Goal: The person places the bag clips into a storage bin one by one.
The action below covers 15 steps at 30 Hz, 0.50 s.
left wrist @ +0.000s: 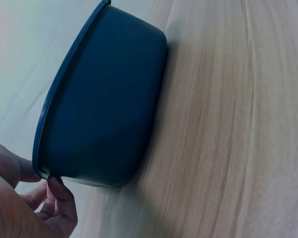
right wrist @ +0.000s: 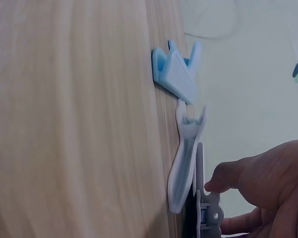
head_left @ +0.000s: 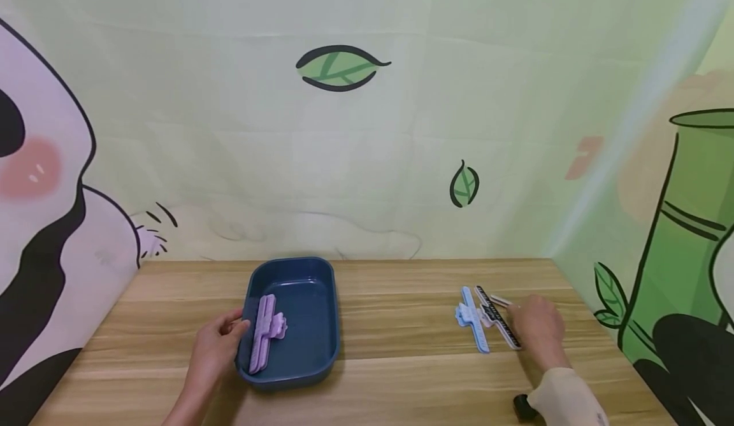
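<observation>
A dark blue plastic tub [head_left: 309, 349] stands on the table at centre left. My left hand [head_left: 215, 349] grips its left rim, thumb on top and fingertips underneath, as the left wrist view also shows. Inside, along the left wall, lies a purple sealing clip [head_left: 262, 337]. On the right, my right hand [head_left: 539, 327] pinches a grey clip [right wrist: 207, 215] with a visible spring; the hand hides most of it in the head view. Left of that hand lie a white clip with a black patterned face [head_left: 497, 318] and a light blue clip [head_left: 474, 321].
The wood-grain table [head_left: 395, 349] ends at a green cloth backdrop [head_left: 401, 127] printed with leaves, a panda and bamboo. A small black object [head_left: 523, 407] sits at my right wrist, by the pale sleeve [head_left: 570, 400].
</observation>
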Available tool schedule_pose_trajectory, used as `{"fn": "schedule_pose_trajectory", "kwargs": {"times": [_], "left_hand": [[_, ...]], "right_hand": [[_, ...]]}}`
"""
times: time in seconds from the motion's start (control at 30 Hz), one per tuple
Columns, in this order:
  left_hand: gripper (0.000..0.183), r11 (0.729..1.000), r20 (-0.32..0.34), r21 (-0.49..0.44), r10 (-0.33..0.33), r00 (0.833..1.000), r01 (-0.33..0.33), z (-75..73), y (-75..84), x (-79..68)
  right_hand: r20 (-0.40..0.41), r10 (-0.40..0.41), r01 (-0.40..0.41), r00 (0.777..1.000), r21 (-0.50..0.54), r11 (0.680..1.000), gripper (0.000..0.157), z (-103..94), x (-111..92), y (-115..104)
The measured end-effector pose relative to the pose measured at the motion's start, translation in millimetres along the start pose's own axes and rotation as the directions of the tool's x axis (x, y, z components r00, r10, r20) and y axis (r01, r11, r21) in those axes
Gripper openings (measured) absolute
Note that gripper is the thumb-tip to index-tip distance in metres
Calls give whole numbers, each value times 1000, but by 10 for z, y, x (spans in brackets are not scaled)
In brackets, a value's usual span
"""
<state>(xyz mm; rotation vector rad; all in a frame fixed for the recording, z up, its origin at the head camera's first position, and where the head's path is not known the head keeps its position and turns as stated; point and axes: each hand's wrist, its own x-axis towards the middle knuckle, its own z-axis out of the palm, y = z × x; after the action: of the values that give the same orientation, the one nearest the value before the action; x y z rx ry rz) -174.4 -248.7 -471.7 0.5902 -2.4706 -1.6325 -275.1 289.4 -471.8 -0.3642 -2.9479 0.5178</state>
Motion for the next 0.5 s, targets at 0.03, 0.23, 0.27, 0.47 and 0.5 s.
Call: {"fn": "schedule_pose_trajectory", "kwargs": {"times": [0.03,0.23,0.27,0.47,0.5], "left_hand": [[43,1000,-1,-2,2,1000,-2,-1,4,-4],[42,1000,-6,-6,4,1000,-4,2,13,-13],[42,1000,-6,-5,0,1000,-1,4,13,-14],[43,1000,-6,-6,-21,1000,21,16,16,-13],[43,1000,-6,-4,-22,1000,22,18,17,-12]], "right_hand": [[-1,3,-3,1000,11,1000,40,-7,0,10],[2,9,-9,1000,38,999,40,-31,4,51],[-3,6,-6,1000,37,999,40,-30,4,56],[-10,8,-7,1000,46,999,42,-11,8,83],[-7,9,-8,1000,50,999,43,-11,7,85]]}}
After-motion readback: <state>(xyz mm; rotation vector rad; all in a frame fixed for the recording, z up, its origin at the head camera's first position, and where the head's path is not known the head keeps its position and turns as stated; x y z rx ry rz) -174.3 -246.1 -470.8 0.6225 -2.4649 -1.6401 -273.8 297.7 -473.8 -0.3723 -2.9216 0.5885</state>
